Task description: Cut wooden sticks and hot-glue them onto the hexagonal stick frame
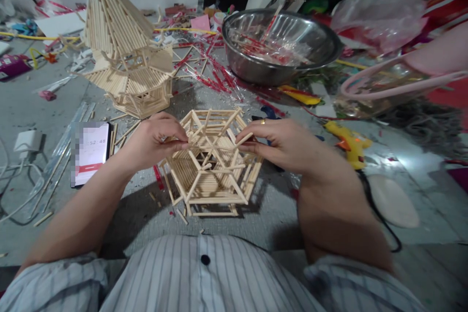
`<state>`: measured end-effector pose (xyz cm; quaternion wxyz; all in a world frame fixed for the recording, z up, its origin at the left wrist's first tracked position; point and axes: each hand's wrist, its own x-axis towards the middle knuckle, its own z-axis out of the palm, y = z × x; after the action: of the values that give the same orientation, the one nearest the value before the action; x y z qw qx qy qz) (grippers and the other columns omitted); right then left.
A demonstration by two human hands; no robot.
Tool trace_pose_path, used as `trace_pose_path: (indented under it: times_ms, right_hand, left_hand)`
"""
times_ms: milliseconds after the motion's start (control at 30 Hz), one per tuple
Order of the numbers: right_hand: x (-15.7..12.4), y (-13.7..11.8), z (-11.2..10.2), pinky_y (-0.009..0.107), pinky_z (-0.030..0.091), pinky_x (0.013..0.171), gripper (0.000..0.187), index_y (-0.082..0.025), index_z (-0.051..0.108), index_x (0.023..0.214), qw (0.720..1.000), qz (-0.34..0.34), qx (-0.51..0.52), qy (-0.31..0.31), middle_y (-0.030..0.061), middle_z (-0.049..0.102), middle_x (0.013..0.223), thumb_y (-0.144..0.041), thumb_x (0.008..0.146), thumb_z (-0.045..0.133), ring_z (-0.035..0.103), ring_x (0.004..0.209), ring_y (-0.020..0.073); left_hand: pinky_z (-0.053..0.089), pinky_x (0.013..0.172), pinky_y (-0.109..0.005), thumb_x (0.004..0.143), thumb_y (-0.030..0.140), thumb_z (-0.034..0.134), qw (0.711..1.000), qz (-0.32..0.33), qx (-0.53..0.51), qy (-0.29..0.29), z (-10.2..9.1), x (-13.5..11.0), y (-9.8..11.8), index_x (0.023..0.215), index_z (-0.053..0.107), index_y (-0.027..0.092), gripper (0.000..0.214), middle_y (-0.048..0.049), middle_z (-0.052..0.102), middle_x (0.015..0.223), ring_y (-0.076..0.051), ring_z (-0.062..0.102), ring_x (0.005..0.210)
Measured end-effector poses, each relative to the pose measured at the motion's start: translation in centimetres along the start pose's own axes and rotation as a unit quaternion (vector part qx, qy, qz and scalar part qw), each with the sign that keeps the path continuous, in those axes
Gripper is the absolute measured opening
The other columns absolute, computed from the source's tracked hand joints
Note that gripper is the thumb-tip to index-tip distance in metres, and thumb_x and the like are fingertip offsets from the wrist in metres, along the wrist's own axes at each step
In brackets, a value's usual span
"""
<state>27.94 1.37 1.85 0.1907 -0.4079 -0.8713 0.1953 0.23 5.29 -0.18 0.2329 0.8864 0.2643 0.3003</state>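
Note:
A six-sided model of thin wooden sticks [215,200] stands on the table in front of me, with an open lattice of sticks across its top. At its upper left edge, my left hand [157,139] is closed, thumb and fingertips pinching the stick framework. My right hand [278,141], with a ring on one finger, pinches a short wooden stick [244,139] at the model's upper right side. That stick slants over the rim; whether it is attached cannot be seen. Behind my left hand rises a taller stick pagoda [117,24] with a pointed roof.
A phone [91,151] and a white charger [28,141] lie at left. On the right are a yellow glue gun [349,144] and a pink-handled basket [402,85]. A steel bowl [256,68] holds red-and-clear wrappers. Loose sticks and scraps litter the table.

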Motion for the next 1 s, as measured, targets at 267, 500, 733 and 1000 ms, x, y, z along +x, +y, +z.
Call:
trace_pose_path:
  times_ms: [267, 500, 733, 1000]
  right_hand:
    - [0.0, -0.4, -0.2, 0.026, 0.046, 0.068, 0.013, -0.022, 0.065, 0.081, 1.0, 0.011, -0.003, 0.001, 0.0022, 0.072, 0.08, -0.023, 0.085, 0.053, 0.066, 0.075, 0.0155]
    - [-0.8, 0.5, -0.6, 0.03, 0.046, 0.073, 0.016, -0.021, 0.064, 0.094, 0.998, 0.035, -0.042, -0.034, 0.0047, 0.07, 0.089, -0.031, 0.084, 0.057, 0.064, 0.083, 0.0187]
    - [-0.5, 0.7, 0.2, 0.037, 0.042, 0.084, 0.017, -0.021, 0.067, 0.087, 0.993, -0.029, -0.107, -0.05, 0.0065, 0.07, 0.09, -0.027, 0.088, 0.051, 0.062, 0.09, 0.0208]
    - [0.0, 1.4, 0.3, 0.044, 0.04, 0.089, 0.021, -0.023, 0.069, 0.081, 0.979, 0.019, -0.198, 0.047, 0.0067, 0.072, 0.092, -0.024, 0.086, 0.05, 0.063, 0.095, 0.0256]
  left_hand:
    - [0.047, 0.078, -0.027, 0.086, 0.037, 0.063, 0.998, -0.013, 0.008, -0.054, -1.0, 0.0, 0.3, 0.082, 0.067, 0.019, 0.018, -0.0042, 0.07, 0.084, -0.015, 0.063, 0.086]
    - [0.033, 0.108, -0.048, 0.083, 0.039, 0.064, 0.984, -0.051, 0.149, -0.084, -1.8, -0.2, 0.8, 0.088, 0.07, 0.02, 0.021, -0.0073, 0.06, 0.126, -0.029, 0.043, 0.129]
    - [0.032, 0.108, -0.054, 0.082, 0.034, 0.064, 0.976, -0.067, 0.173, -0.114, -1.4, -0.3, 0.6, 0.076, 0.074, 0.021, 0.017, -0.0062, 0.06, 0.129, -0.034, 0.036, 0.135]
    - [0.036, 0.105, -0.054, 0.083, 0.029, 0.059, 0.983, -0.058, 0.164, -0.054, 0.3, 0.0, 1.4, 0.071, 0.071, 0.018, 0.02, -0.0083, 0.065, 0.123, -0.034, 0.045, 0.13]
